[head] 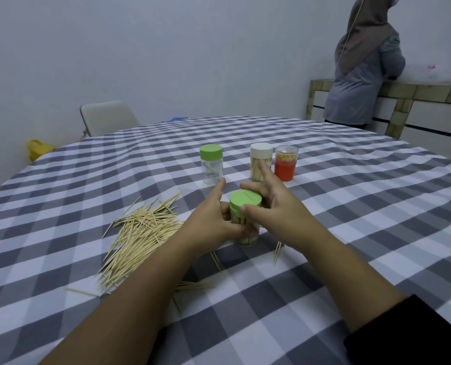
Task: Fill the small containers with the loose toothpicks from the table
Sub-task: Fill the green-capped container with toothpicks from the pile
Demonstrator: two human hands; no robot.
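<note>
My left hand [213, 219] grips the full green-lidded container [245, 219] mid-table to steady it, right hand [269, 204] pinching its lid (capping, I judge); loose toothpicks [140, 233] heaped toward the left edge

Plain pale wall [153, 48] — white chair [105, 117], tiled counter [416, 92] behind.

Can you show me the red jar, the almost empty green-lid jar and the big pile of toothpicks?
red jar [285, 169]: head view, on its red lower body.
green-lid jar [211, 152]: head view, on its green lid.
toothpick pile [140, 233]: head view, on the pile's middle.
</note>
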